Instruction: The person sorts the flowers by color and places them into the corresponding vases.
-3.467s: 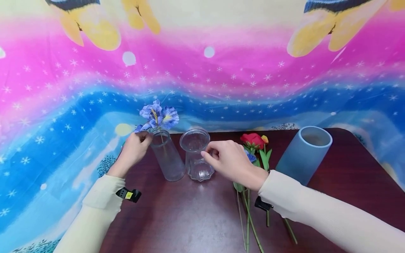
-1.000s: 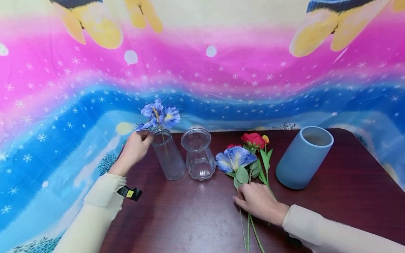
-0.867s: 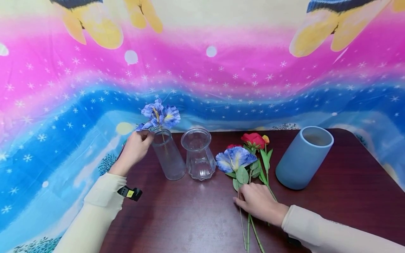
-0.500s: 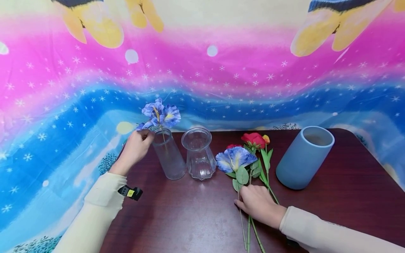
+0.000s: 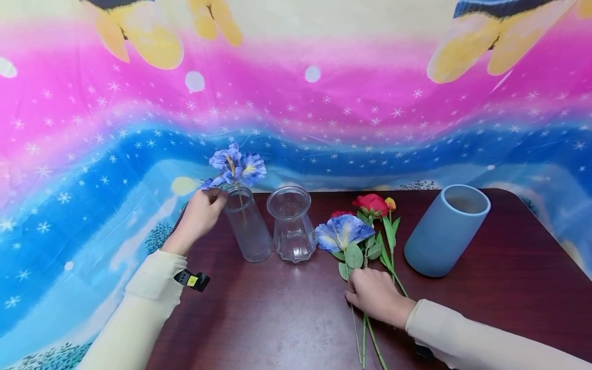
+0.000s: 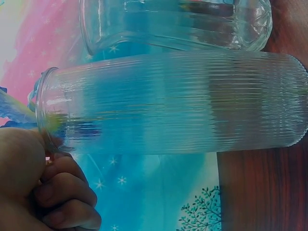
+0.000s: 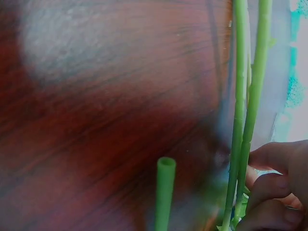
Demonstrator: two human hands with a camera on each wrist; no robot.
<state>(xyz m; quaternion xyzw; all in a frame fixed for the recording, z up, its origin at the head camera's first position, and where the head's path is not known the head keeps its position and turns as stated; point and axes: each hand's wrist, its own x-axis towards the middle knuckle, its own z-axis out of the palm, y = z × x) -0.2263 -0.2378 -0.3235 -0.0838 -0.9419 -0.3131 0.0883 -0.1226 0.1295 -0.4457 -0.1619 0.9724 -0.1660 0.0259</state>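
On the table [image 5: 277, 318], a flower [image 5: 238, 167] stands in the left vase [image 5: 252, 239], just beside the middle vase [image 5: 295, 239]; the right vase [image 5: 441, 236] is well apart. Loose flowers [image 5: 354, 256] lie between the latter two — blooms farther back, stems nearer. Behind everything hangs a backdrop [image 5: 296, 115].

Near tabletop [image 5: 259, 316] passable left of flowers [image 5: 354, 255]; 2 glass vases [image 5: 296, 236] block behind.

Bare hands [image 5: 201, 209], long cream sleeves [image 5: 134, 318], black left-wrist strap [image 5: 202, 282] with small yellow label [image 5: 192, 280], black piece [image 5: 424, 352] under right cuff [image 5: 427, 319]
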